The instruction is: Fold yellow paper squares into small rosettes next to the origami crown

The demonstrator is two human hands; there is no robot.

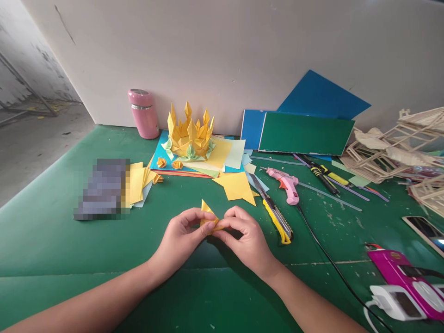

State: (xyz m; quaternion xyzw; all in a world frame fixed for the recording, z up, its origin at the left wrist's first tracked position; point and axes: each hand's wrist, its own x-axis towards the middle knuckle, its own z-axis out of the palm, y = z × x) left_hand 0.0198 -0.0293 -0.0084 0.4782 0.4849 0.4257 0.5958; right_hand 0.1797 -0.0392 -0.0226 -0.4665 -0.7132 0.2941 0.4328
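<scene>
A: Where's the paper (204, 208)?

B: Between the two hands, over the near part of the table (156, 300), one sharp corner pointing up. I can't tell whether its lower edge touches down.

A: And the grip?

B: Clamped on it from both sides. The left hand (183, 229) pinches it between thumb and fingers; the right hand (249, 240) pinches its right end, the two sets of fingertips almost meeting.

A: How should it handle?

B: Nearly weightless, I'd judge: fairly stiff along a crease, limp where it's a single layer. It looks smooth enough to slip a little, and a hard squeeze could dent or tear it. I'd take hold of the folded layers and keep off the tip.

A: What's the surface like?

B: Green, with a seam running across and pale specks toward the right. A yellow star (239, 187) lies flat beyond the hands, the cutter (272, 215) to its right, then the glue gun (289, 182).

A: And the room?

B: A plain grey wall (208, 51) rises behind, a green board (305, 134) propped near it. A pink bottle (144, 118) and a yellow model (190, 136) stand toward the back. At left, bare floor (45, 138) runs to a stained wall (24, 46).
</scene>
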